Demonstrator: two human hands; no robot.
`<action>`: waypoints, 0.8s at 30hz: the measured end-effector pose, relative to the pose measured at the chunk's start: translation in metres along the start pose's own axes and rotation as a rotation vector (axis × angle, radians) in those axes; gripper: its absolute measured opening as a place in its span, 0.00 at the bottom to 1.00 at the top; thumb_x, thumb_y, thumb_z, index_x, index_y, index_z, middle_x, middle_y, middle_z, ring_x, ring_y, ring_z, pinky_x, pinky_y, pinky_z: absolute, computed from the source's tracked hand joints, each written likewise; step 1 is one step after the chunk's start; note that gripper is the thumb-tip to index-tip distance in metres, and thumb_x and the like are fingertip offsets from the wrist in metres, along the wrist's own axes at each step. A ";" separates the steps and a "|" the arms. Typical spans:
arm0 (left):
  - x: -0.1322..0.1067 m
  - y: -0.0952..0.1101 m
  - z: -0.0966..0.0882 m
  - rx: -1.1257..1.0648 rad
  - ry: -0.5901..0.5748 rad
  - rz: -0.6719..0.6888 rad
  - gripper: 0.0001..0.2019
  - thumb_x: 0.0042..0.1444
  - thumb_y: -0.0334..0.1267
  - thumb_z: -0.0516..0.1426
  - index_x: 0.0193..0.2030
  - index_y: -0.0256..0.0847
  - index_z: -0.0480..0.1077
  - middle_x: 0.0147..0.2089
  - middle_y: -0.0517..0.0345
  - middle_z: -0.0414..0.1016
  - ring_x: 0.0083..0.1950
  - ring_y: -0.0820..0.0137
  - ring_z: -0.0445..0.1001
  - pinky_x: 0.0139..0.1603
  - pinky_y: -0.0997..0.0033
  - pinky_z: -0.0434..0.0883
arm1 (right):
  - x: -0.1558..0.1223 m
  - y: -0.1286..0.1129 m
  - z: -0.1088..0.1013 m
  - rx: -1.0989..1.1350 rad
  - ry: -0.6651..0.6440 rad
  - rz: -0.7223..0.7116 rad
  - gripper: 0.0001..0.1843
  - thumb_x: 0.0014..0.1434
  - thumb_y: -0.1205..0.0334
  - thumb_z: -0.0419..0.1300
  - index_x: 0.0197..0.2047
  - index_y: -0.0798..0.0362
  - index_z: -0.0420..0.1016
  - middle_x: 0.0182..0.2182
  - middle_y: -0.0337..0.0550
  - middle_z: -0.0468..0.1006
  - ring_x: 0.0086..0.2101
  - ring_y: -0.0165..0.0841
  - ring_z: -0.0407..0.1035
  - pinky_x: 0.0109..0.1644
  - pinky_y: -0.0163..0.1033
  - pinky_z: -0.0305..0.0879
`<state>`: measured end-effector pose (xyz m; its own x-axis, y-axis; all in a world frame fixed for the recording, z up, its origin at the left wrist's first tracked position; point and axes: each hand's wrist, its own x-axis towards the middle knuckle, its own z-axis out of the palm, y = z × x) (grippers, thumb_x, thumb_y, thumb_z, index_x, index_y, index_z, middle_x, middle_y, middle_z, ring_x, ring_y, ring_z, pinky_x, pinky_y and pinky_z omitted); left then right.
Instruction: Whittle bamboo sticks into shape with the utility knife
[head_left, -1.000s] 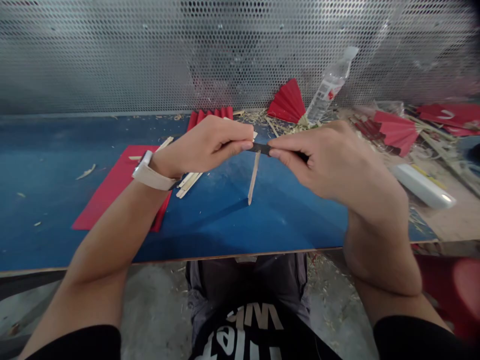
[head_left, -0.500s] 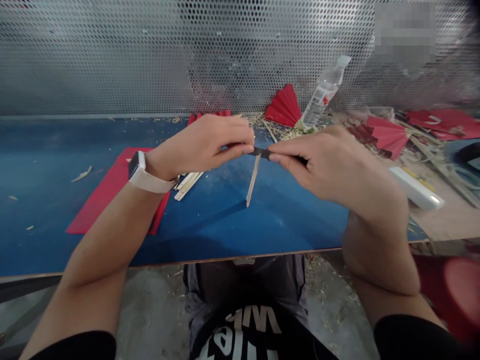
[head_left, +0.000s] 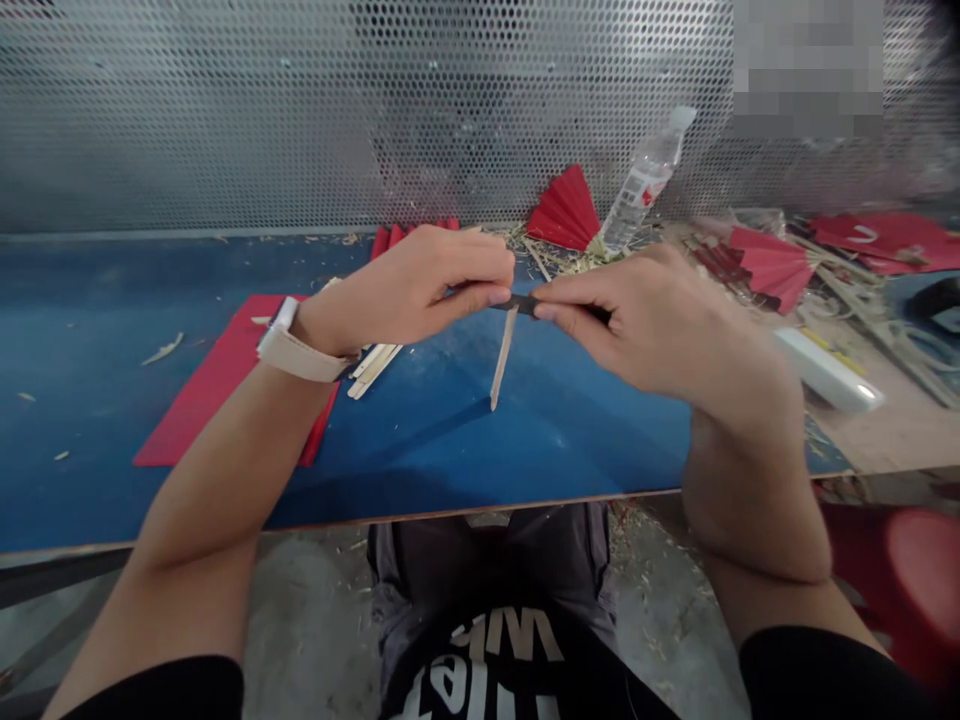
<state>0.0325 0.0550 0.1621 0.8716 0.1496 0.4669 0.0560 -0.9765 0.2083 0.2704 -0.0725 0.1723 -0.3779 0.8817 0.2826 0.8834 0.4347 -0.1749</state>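
Note:
Above the blue table (head_left: 112, 400), my left hand (head_left: 412, 290) and my right hand (head_left: 652, 320) meet fingertip to fingertip. Both pinch a short black strip (head_left: 525, 305) stretched between them. A thin wooden stick (head_left: 502, 360) hangs down from the strip, its lower tip near the table. My left wrist wears a pale watch band (head_left: 296, 350). A small pile of similar wooden sticks (head_left: 375, 362) lies under my left hand, beside a flat red paper sheet (head_left: 217, 385).
A perforated metal wall (head_left: 300, 110) backs the table. Folded red paper fans (head_left: 566, 210) (head_left: 772, 265), a clear plastic bottle (head_left: 645, 180), wood shavings and a white tube (head_left: 825, 370) clutter the right side. A red stool (head_left: 919, 570) stands at lower right.
Both hands keep their pinch on the black strip and stick. The view has shifted slightly; the hands sit almost where they were.

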 end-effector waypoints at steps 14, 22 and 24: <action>-0.004 0.001 0.001 -0.013 -0.014 -0.026 0.19 0.80 0.47 0.52 0.35 0.45 0.69 0.31 0.57 0.69 0.33 0.66 0.71 0.40 0.63 0.70 | -0.002 -0.009 0.001 0.023 -0.013 0.044 0.21 0.81 0.52 0.52 0.45 0.43 0.87 0.30 0.45 0.84 0.32 0.41 0.73 0.42 0.48 0.58; -0.001 0.002 0.006 -0.010 -0.035 -0.030 0.18 0.80 0.46 0.51 0.36 0.45 0.66 0.32 0.57 0.69 0.32 0.67 0.68 0.39 0.64 0.69 | -0.005 -0.007 0.001 -0.045 0.002 0.040 0.20 0.79 0.58 0.54 0.43 0.44 0.87 0.31 0.44 0.84 0.30 0.40 0.72 0.41 0.48 0.56; -0.002 0.003 0.006 -0.010 -0.038 -0.034 0.17 0.80 0.46 0.51 0.36 0.45 0.66 0.32 0.58 0.69 0.33 0.67 0.68 0.40 0.64 0.68 | -0.005 -0.007 0.002 -0.028 -0.003 0.028 0.21 0.79 0.57 0.53 0.43 0.45 0.87 0.31 0.44 0.84 0.30 0.39 0.72 0.41 0.48 0.56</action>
<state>0.0342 0.0513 0.1569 0.8869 0.1767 0.4268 0.0816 -0.9693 0.2318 0.2657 -0.0791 0.1698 -0.3541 0.8937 0.2755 0.9008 0.4051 -0.1564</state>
